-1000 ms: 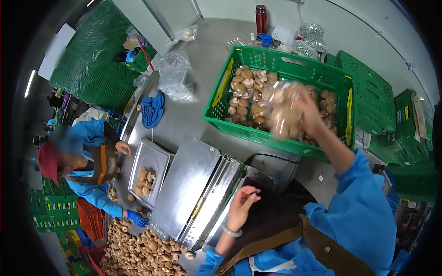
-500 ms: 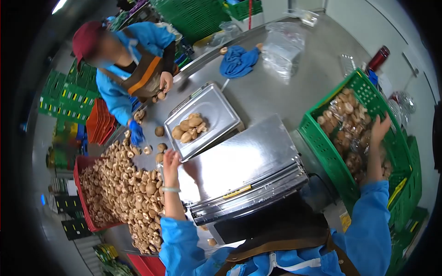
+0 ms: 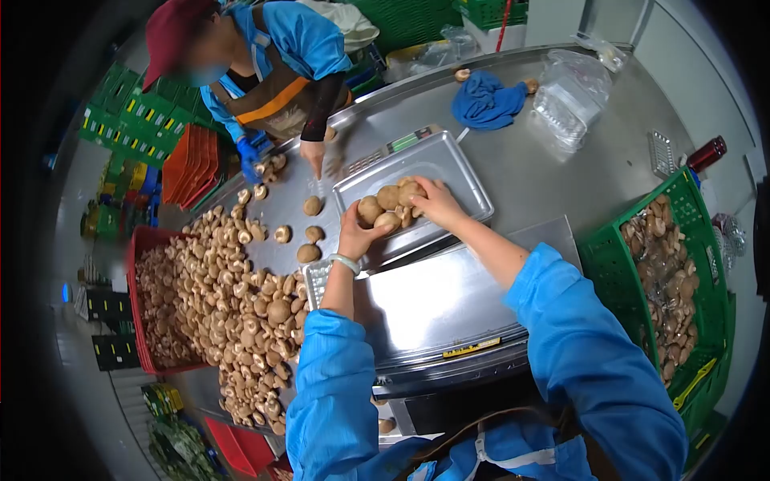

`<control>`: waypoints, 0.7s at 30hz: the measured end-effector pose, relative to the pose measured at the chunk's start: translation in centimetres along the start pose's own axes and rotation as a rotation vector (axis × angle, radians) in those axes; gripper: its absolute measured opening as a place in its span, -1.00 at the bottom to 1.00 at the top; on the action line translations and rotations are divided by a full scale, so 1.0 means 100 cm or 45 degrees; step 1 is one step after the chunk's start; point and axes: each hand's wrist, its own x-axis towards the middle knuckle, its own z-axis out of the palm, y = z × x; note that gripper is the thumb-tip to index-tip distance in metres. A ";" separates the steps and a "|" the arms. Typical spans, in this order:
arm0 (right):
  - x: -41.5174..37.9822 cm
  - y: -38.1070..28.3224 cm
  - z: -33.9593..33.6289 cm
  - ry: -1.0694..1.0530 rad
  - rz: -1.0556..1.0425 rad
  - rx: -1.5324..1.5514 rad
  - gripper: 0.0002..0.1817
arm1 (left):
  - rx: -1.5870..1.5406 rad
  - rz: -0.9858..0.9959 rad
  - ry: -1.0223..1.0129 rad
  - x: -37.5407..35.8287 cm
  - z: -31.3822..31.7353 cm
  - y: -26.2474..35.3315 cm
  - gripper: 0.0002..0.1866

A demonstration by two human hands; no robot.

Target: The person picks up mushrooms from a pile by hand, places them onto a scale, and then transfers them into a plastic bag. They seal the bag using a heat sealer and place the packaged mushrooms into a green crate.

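Several brown shiitake mushrooms (image 3: 390,210) sit grouped on the steel weighing pan (image 3: 463,172) of a scale. My left hand (image 3: 358,234), with a pale bangle at the wrist, curves round the group's left end, thumb along the near side. At the right end my right hand (image 3: 437,204) has its fingers on the outermost mushroom. Whether a tray lies under the group is hidden. A clear plastic tray (image 3: 318,282) rests just left of the steel wrapping machine (image 3: 449,301), beside my left wrist. Loose mushrooms (image 3: 308,253) lie left of the scale.
A large mushroom heap (image 3: 241,321) spills from a red crate (image 3: 144,313) at left. On the right, a green crate (image 3: 593,256) holds wrapped mushrooms. Across the table a co-worker's gloved hand (image 3: 250,158) is by more mushrooms. A blue cloth (image 3: 488,103) and plastic bag (image 3: 571,92) lie behind.
My right hand has left the green crate and come to the mushrooms on the scale. My left hand has moved there too, from the scale's near edge. The view has shifted.
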 end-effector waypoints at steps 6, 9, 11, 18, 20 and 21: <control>-0.095 -0.042 -0.059 -0.013 -0.175 0.004 -0.39 | 0.019 0.147 0.121 -0.094 0.007 0.064 0.09; -0.170 -0.031 -0.077 -0.020 -0.192 -0.067 -0.37 | 0.072 0.191 0.106 -0.169 0.025 0.100 0.10; -0.217 -0.025 -0.080 -0.023 -0.159 -0.109 -0.37 | 0.099 0.165 0.075 -0.210 0.041 0.101 0.08; -0.275 -0.021 -0.090 -0.098 -0.146 -0.141 -0.36 | 0.135 0.166 0.007 -0.267 0.043 0.102 0.08; -0.286 -0.025 -0.105 0.010 -0.075 -0.084 -0.35 | 0.000 -0.010 0.084 -0.282 0.029 0.094 0.01; -0.296 -0.031 -0.117 0.093 0.024 -0.080 -0.35 | -0.110 -0.118 0.174 -0.294 0.015 0.109 -0.07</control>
